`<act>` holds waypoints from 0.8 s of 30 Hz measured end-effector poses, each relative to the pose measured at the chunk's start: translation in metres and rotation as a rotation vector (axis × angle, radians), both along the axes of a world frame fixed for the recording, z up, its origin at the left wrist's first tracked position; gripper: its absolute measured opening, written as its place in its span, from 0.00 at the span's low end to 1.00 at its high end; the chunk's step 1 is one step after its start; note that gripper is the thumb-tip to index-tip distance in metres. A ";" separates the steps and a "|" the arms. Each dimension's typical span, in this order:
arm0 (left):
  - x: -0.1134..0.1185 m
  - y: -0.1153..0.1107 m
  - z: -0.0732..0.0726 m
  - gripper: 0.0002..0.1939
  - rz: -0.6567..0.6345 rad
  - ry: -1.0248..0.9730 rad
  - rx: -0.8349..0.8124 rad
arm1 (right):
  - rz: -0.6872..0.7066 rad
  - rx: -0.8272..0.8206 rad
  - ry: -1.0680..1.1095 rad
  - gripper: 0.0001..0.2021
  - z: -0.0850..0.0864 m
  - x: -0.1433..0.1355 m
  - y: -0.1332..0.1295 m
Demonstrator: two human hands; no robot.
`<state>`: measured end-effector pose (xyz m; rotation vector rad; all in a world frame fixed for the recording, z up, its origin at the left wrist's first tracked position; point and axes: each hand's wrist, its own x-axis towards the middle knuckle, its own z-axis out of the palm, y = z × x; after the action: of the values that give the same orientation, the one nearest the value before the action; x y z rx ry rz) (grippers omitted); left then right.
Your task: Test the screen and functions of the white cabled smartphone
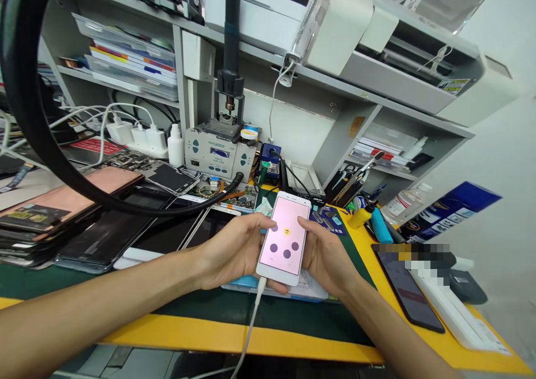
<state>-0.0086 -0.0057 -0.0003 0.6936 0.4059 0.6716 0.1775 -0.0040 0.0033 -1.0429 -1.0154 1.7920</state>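
A white smartphone is held upright between my two hands, its screen lit pink with several dark dots and a small yellow mark. My left hand grips its left edge, the thumb lying over the screen. On the opposite edge, my right hand is closed round the phone with its thumb at the upper right of the screen. A white charging cable is plugged into the phone's bottom end and hangs past the bench edge. Fingers behind the phone are mostly hidden.
A hot air station stands behind, its black hose looping across the left. Stacked phone parts lie on the left. On the right are a dark tablet-like device, a yellow bottle and a blue box.
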 end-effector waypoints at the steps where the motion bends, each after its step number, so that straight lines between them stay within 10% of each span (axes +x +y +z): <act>1: 0.000 0.000 0.001 0.23 0.010 0.006 -0.004 | -0.002 0.006 0.008 0.22 0.000 0.000 0.000; 15: 0.008 -0.003 0.002 0.22 0.175 0.167 -0.076 | 0.061 0.026 0.057 0.26 -0.003 0.001 -0.004; 24: 0.000 0.001 0.000 0.27 0.060 0.049 -0.010 | -0.060 -0.004 -0.040 0.20 0.003 -0.002 -0.003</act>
<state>-0.0087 -0.0052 0.0000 0.6910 0.4761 0.7098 0.1754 -0.0071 0.0059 -1.1041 -0.9947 1.7312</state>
